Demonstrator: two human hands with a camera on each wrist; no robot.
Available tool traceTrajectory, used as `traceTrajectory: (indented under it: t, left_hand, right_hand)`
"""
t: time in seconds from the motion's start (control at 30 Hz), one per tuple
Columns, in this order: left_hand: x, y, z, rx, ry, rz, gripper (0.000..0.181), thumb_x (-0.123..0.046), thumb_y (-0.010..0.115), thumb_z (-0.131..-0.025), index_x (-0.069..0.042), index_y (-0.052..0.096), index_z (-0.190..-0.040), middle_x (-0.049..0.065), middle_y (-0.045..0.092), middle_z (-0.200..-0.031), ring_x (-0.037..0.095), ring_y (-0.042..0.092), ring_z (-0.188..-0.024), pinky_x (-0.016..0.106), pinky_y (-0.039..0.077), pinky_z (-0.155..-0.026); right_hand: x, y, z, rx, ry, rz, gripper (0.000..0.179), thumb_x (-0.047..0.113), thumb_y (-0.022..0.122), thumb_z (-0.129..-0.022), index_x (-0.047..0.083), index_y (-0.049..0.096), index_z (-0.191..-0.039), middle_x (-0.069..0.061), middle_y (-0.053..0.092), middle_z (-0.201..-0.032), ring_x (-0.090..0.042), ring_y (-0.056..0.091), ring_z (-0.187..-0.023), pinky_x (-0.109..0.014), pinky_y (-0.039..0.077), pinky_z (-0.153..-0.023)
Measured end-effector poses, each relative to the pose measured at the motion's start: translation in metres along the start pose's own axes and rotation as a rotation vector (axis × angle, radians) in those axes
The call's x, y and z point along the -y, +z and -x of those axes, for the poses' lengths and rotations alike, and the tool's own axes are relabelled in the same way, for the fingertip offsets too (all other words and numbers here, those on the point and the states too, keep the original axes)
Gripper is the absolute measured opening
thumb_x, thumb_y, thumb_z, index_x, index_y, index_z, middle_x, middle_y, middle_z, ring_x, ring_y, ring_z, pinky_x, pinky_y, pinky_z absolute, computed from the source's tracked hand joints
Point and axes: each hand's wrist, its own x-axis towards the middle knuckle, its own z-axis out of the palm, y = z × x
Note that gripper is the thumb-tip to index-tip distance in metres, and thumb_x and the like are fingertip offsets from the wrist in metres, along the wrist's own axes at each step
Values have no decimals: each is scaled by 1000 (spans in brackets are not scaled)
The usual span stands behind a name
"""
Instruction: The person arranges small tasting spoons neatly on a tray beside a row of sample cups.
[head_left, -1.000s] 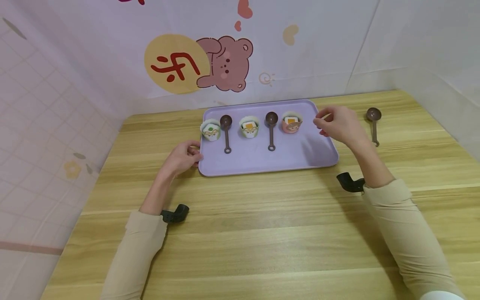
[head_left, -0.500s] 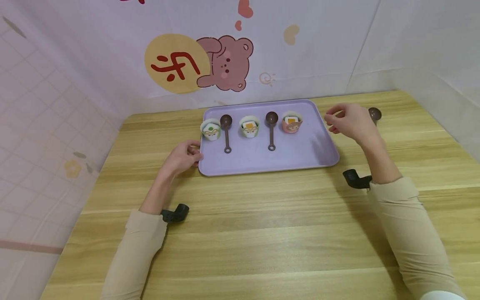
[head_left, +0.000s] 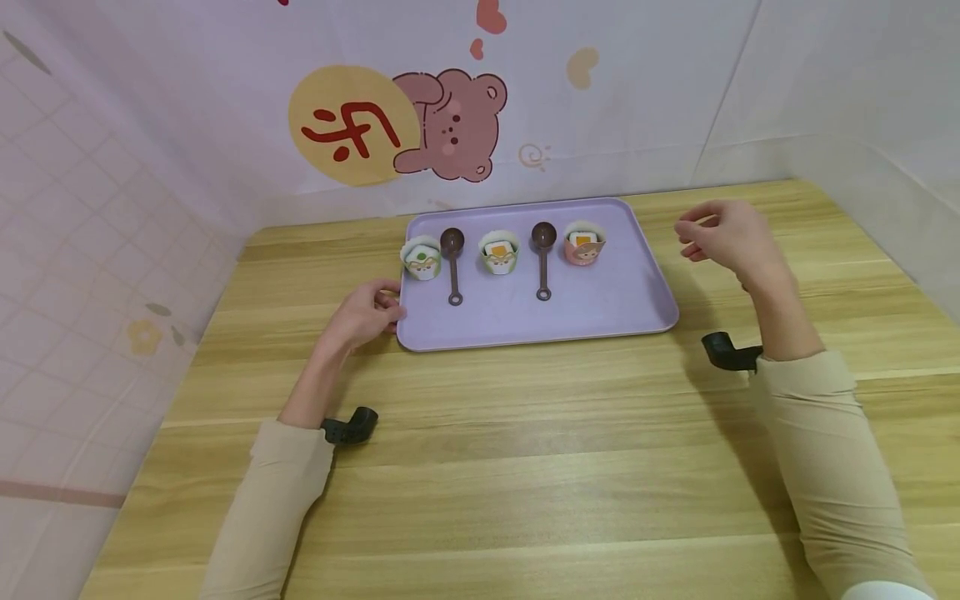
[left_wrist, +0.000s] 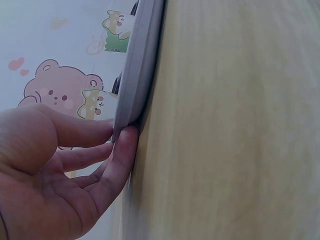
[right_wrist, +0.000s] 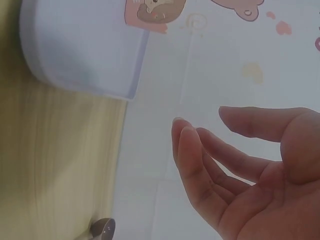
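My left hand (head_left: 365,313) pinches the left rim of a lilac tray (head_left: 495,321), thumb at the top edge and fingertips under it in the left wrist view. On the tray stand a green paper cup (head_left: 422,260) at the left, another green paper cup (head_left: 498,253) in the middle and a pink paper cup (head_left: 584,245) at the right, each with a small white block inside. Between them lie two brown measuring spoons, a left spoon (head_left: 453,258) and a right spoon (head_left: 543,254). Right of the tray, my right hand (head_left: 727,237) hovers with fingers loosely bent, holding nothing.
Another brown spoon (right_wrist: 103,228) lies on the wooden table (head_left: 525,467) to the right, hidden behind my right hand in the head view. A printed white cloth (head_left: 637,100) hangs behind the table. The right part of the tray bears nothing.
My right hand has moved right, from over the tray's right rim to beside it, and now covers the loose spoon in the head view. My left hand stays at the rim.
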Motion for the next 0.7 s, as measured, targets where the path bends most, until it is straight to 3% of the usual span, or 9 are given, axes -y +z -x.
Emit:
traceTrajectory:
  t: [0.7]
  left_hand:
    - [1, 0, -1, 1, 0, 5, 47, -4, 57, -102, 3, 43, -146, 21, 55, -114, 27, 62, -93, 31, 56, -84]
  right_hand:
    - [-30, -23, -1, -27, 84, -123, 52, 24, 57, -102, -16, 48, -134, 21, 62, -76, 2, 66, -63, -18, 57, -63]
